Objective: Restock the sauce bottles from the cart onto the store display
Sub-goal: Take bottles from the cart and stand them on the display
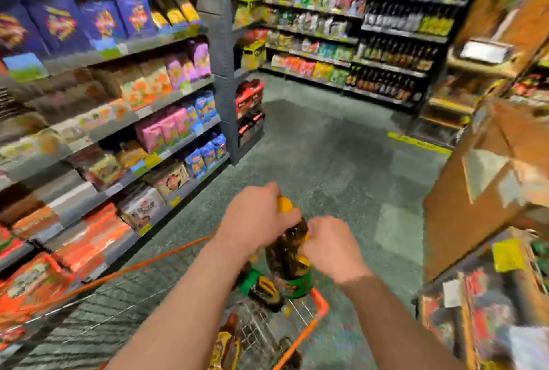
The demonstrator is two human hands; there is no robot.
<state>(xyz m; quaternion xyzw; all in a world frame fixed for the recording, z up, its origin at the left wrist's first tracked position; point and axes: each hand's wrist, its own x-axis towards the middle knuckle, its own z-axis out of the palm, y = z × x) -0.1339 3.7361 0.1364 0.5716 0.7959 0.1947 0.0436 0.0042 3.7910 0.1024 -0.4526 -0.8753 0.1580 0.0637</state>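
Observation:
The frame is motion-blurred. My left hand grips the yellow cap end of a dark sauce bottle with a green label. My right hand is closed on the neck of a second bottle, which shows only a bit of yellow beside the first; I cannot tell them clearly apart. Both hands are above the wire cart with orange trim at the bottom centre. More bottles with yellow labels lie inside the cart.
Shelves of snack bags run along the left. Shelves with dark bottles stand at the back right. Cardboard boxes and a low display of goods crowd the right. Green tiled floor stretches ahead.

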